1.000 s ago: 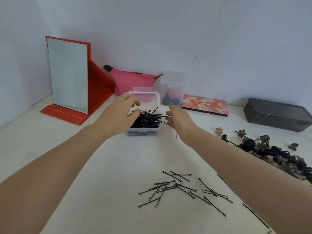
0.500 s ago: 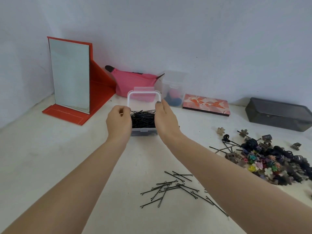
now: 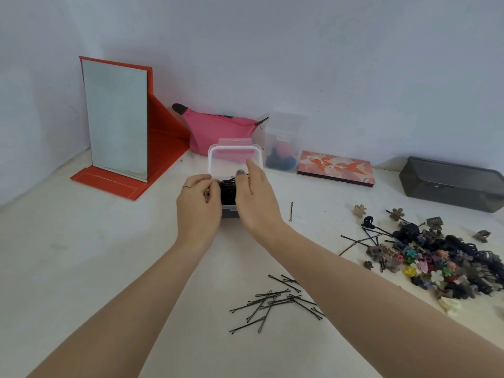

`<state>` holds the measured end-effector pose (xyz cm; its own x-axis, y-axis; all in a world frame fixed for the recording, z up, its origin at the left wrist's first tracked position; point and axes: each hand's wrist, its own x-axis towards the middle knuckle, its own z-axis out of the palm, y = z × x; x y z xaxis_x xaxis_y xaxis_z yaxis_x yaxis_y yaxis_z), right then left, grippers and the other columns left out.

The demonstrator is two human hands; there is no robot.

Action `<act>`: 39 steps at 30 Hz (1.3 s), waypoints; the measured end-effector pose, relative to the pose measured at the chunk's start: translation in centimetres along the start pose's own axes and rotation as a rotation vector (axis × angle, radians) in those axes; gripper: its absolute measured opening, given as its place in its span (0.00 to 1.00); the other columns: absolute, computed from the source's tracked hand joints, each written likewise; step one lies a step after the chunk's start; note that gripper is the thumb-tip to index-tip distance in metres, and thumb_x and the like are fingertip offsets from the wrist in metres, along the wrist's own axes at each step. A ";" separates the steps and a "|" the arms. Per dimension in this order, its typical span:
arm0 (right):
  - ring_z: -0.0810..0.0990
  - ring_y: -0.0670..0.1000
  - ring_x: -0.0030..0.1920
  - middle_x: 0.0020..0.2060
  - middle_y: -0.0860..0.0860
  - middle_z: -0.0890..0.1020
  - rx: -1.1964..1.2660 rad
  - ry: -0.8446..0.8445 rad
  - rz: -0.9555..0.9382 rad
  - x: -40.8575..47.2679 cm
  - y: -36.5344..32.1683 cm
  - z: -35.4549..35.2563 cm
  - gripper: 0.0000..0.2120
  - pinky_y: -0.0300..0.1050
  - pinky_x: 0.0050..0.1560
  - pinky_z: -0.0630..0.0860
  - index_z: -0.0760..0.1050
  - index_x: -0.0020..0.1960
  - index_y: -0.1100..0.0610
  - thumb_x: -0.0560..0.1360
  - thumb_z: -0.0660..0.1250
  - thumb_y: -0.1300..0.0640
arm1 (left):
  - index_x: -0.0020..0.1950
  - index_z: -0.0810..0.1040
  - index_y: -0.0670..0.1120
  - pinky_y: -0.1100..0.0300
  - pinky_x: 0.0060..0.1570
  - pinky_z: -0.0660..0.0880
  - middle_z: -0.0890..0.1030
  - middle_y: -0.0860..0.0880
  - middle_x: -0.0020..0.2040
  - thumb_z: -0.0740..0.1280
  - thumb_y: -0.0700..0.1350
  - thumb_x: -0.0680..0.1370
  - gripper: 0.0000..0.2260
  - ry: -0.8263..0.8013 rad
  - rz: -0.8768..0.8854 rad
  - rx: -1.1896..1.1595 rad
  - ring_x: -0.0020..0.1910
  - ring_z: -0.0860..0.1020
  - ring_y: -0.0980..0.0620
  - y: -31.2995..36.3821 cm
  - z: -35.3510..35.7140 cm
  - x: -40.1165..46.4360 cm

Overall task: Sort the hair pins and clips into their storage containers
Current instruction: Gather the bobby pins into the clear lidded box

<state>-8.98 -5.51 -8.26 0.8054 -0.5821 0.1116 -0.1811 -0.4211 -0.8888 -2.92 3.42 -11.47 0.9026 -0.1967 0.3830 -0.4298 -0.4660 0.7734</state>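
A small clear pin box (image 3: 230, 213) with its lid (image 3: 231, 156) standing up holds a bundle of black hair pins (image 3: 227, 190). My left hand (image 3: 197, 207) is at the box's left side, its fingers curled onto the pin bundle. From the right, my right hand (image 3: 256, 199) reaches with fingers fairly straight, its thumb tip touching the pins. Several loose hair pins (image 3: 275, 301) lie on the table nearer to me. A single pin (image 3: 291, 211) lies just right of the box. A pile of mixed hair clips (image 3: 436, 257) sits at the right.
A dark grey lidded box (image 3: 450, 184) stands at the far right. Along the wall are a red folding mirror (image 3: 117, 126), a pink pouch (image 3: 218, 129), a clear container (image 3: 283, 148) with sponges and a patterned palette (image 3: 335, 167).
Both hands have closed in on the pin box from either side. The pins that stuck out over the box's edge now lie gathered between the hands.
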 end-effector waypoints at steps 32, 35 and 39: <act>0.78 0.48 0.51 0.52 0.48 0.82 -0.026 -0.010 -0.098 0.3 2.3 -3.7 0.14 0.45 0.55 0.75 0.75 0.61 0.52 0.83 0.53 0.54 | 0.71 0.69 0.61 0.53 0.60 0.67 0.64 0.50 0.63 0.54 0.54 0.83 0.16 -0.410 0.187 0.236 0.58 0.63 0.47 0.4 0.4 1.3; 0.78 0.48 0.57 0.56 0.48 0.81 -0.072 -0.057 -0.159 -0.2 2.7 -3.4 0.15 0.47 0.61 0.74 0.75 0.64 0.53 0.83 0.54 0.55 | 0.69 0.70 0.61 0.53 0.59 0.67 0.63 0.49 0.64 0.53 0.55 0.83 0.16 -0.447 0.229 0.294 0.60 0.64 0.46 0.7 0.2 1.2; 0.69 0.46 0.70 0.71 0.47 0.72 -0.010 -0.013 -0.073 -0.2 2.6 -4.0 0.20 0.44 0.73 0.64 0.67 0.74 0.52 0.84 0.53 0.54 | 0.72 0.70 0.57 0.57 0.58 0.65 0.64 0.49 0.65 0.53 0.52 0.84 0.17 -0.445 0.247 0.255 0.56 0.61 0.49 0.8 0.3 1.0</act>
<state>-11.86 -9.25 -8.82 0.8240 -0.5405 0.1701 -0.1269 -0.4687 -0.8742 -2.40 2.56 -10.60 0.7237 -0.6452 0.2447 -0.6597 -0.5428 0.5198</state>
